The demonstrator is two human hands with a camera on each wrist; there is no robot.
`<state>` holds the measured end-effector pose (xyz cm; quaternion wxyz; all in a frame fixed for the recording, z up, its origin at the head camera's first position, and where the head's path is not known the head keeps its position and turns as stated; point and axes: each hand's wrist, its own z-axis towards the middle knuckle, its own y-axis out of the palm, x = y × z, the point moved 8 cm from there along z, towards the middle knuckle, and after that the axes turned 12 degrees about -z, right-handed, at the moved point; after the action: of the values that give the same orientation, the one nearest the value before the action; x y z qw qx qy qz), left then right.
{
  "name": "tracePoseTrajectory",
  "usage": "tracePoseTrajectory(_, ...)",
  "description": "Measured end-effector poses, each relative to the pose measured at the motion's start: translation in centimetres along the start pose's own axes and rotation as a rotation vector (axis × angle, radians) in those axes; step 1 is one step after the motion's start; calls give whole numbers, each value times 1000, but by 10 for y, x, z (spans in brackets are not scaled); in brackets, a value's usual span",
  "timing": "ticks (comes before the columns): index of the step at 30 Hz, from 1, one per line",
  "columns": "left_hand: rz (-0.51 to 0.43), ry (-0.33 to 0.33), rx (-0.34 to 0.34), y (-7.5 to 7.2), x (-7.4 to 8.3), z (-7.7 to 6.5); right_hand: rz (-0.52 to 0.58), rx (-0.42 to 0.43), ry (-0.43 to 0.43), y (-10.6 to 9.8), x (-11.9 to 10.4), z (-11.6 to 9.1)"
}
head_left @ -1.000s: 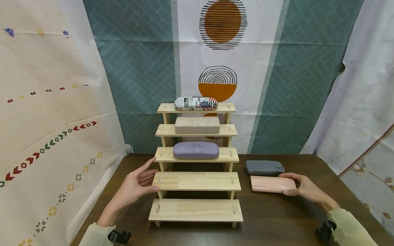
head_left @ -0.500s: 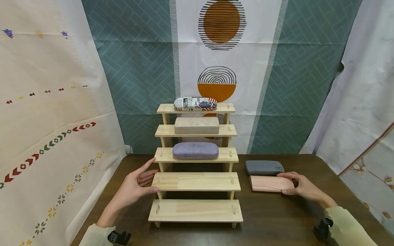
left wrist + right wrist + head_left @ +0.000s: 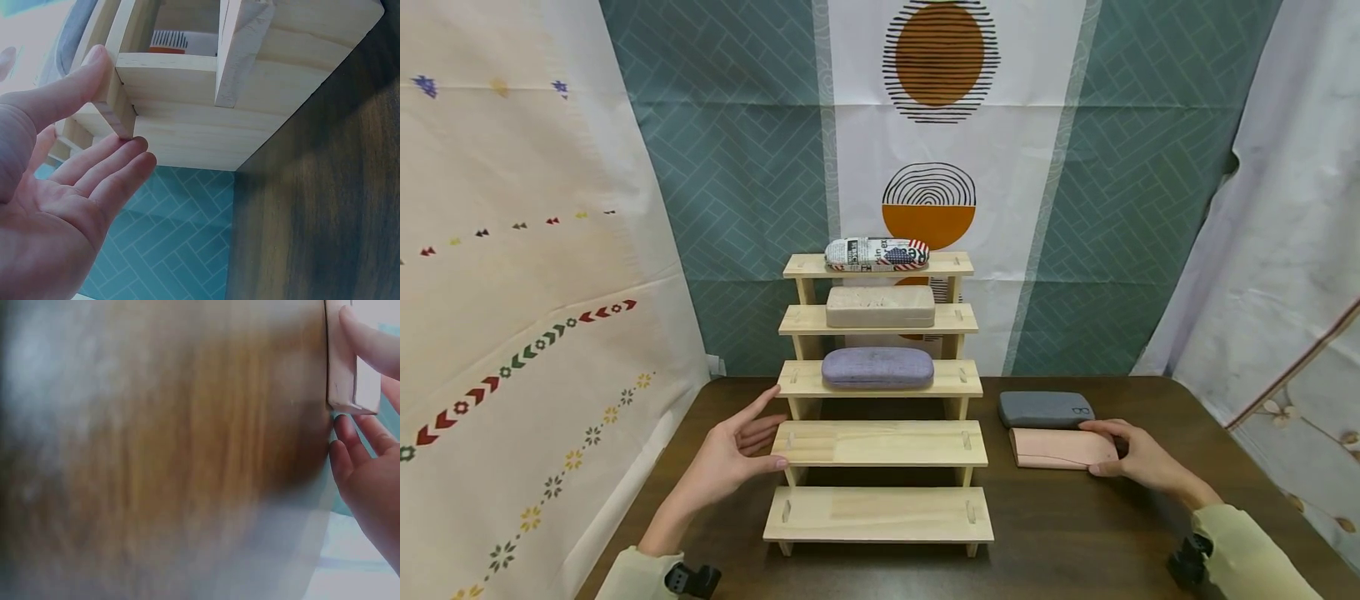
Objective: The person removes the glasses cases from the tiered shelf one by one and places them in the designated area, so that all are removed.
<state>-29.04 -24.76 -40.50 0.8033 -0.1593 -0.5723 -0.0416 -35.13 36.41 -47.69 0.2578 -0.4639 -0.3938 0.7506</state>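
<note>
A light wooden stepped stand (image 3: 880, 512) faces me with its shelves rising toward the back. My left hand (image 3: 722, 458) holds its left side, index fingertip at the third shelf from the top, thumb on the fourth. In the left wrist view that hand's thumb and fingertips lie on opposite edges of a shelf end (image 3: 119, 112). On the table at right, a pale pink glasses case (image 3: 1052, 448) lies in front of a grey-blue glasses case (image 3: 1045, 408). My right hand (image 3: 1142, 458) pinches the pink case's right end, thumb at the near edge, fingers at the far one.
On the stand's upper three shelves sit a newspaper-print case (image 3: 877, 254), a beige case (image 3: 880, 307) and a lavender case (image 3: 877, 367). The dark wooden table (image 3: 1067, 533) lies below. Patterned cloths (image 3: 730, 167) hang behind it and at both sides.
My right hand has shifted very slightly left on the pink case. White lettering at the case's right end has dropped from clear sight. My left hand stays where it was.
</note>
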Motion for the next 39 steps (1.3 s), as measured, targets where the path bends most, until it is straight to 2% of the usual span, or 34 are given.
tracePoseTrajectory(7,11,9,2,0,1,1,31,-2,54,-5,6,-4)
tracePoseTrajectory(20,22,14,4,1,2,1,23,32,20,-8,7,0)
tracePoseTrajectory(39,-1,-21,11,0,-1,0,-3,-3,82,-4,11,4)
